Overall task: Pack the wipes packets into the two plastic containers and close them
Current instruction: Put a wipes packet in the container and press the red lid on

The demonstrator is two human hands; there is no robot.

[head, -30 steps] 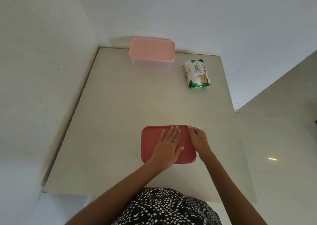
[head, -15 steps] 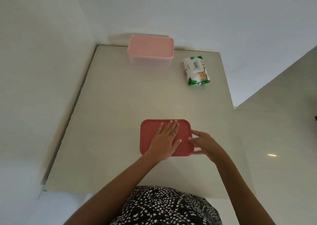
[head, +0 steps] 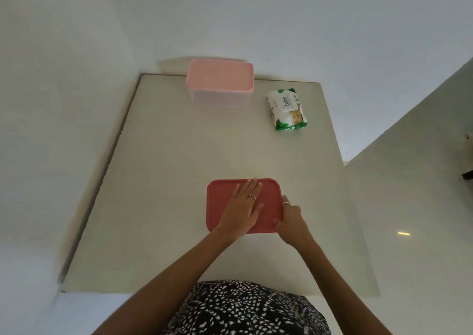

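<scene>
1. A red box (head: 225, 206) with its red lid on sat on the pale worktop (head: 166, 181), on the side close to the person.
2. The left hand (head: 240, 210) lay flat and open on top of the red box's lid, fingers spread and pointing away from the person. It had a ring on one finger.
3. The right hand (head: 290, 219) was at the right edge of the red box, near its close corner. Its fingers were curled against the lid's rim there, and it had a ring too.
4. A pink box (head: 220, 81) with a pink lid stood far past the red box, at the back edge of the worktop by the wall. Its lid was on.
5. One wipes packet (head: 286, 109), white and green, lay on the worktop far from the red box, just to the right of the pink box. It was not inside any box.
6. I could not tell what was inside the red box.
</scene>
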